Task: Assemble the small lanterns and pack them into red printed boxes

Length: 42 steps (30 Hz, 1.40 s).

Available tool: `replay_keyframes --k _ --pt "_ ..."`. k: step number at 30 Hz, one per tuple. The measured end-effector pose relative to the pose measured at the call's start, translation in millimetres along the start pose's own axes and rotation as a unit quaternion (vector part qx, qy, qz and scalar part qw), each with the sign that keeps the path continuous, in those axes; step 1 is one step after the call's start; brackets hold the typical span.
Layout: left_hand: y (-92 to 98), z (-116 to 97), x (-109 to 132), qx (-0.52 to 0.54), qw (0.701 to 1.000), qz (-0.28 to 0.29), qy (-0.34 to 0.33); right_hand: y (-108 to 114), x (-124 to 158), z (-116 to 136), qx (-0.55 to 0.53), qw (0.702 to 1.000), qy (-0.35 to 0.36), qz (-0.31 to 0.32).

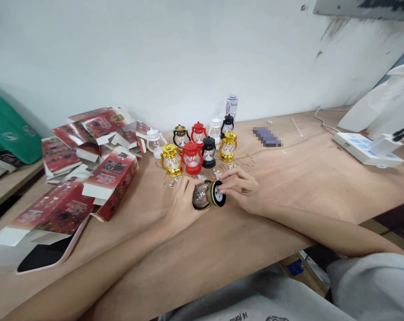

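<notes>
A small toy lantern (pixel 208 195) with a clear globe and a gold-and-black base lies on its side low over the wooden table (pixel 305 187), between both my hands. My left hand (pixel 182 200) is wrapped round its globe end. My right hand (pixel 240 189) pinches the base end with its fingertips. Just behind stand several finished little lanterns: gold (pixel 171 160), red (pixel 191 157), black (pixel 208 152), gold (pixel 228 146), and more in a back row. Tiny loose parts and thin wire handles (pixel 222 169) lie scattered in front of them.
Red and white cardboard boxes (pixel 88 169) are heaped on the left, one flattened near the front edge. A small bottle (pixel 232 105) stands by the wall. A white power strip (pixel 365 149) with cable sits at right, under a white device. A green bag (pixel 8 129) lies far left.
</notes>
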<state>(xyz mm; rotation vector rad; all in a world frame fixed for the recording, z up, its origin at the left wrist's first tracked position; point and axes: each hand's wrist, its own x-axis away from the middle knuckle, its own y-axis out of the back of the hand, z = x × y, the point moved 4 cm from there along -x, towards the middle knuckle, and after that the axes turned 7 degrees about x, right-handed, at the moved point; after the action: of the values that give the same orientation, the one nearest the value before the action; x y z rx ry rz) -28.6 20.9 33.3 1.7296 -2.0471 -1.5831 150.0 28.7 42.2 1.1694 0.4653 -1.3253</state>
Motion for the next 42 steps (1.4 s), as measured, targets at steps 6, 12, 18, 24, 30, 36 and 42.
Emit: replay_keyframes --k 6,12,18,24,30,36,42 --pt "-1.2 2.8 0.0 -0.016 1.000 0.012 0.019 0.4 1.8 -5.9 -0.007 0.998 -0.058 0.005" --pt "-0.6 3.4 -0.4 0.003 0.999 0.009 0.036 1.4 -0.1 -9.9 -0.001 1.000 -0.018 0.020" --pt "-4.4 4.0 -0.6 -0.032 0.998 0.043 0.026 0.5 -3.3 -1.3 0.022 0.999 0.040 0.021" --pt "-4.7 5.5 0.0 -0.042 0.998 0.039 0.028 0.5 -2.8 -2.1 0.037 0.999 0.036 0.011" --pt "-4.1 4.3 -0.8 -0.041 0.998 0.041 0.027 1.5 -1.5 -4.0 0.063 0.989 0.125 0.043" --pt "-4.7 2.8 -0.1 -0.045 0.997 0.046 0.029 -1.8 5.9 -10.4 0.074 0.983 0.150 0.080" --pt "-3.4 4.0 -0.5 -0.031 0.998 0.033 0.041 -4.7 5.4 -33.1 -0.012 0.996 0.047 0.081"
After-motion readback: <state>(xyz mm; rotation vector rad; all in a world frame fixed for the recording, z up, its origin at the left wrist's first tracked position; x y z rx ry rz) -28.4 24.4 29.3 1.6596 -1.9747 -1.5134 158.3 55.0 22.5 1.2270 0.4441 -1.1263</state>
